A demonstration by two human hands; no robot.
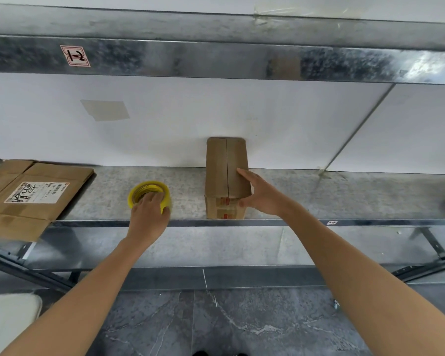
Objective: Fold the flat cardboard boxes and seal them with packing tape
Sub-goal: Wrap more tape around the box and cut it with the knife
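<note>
Yellow packing tape roll (149, 194), gripped by the left hand (148, 214), sits on the metal shelf (344, 196) beside the cardboard box (222, 170), whose flaps the straight-fingered right hand (261, 196) presses shut, likely for sealing.

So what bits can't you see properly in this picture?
Head view:
- tape roll: near side hidden under the left hand.
- folded box: near right corner covered by the right hand; far end faces the wall.
- flat cardboard: cut off by the left edge; label writing too blurred to read.
</note>
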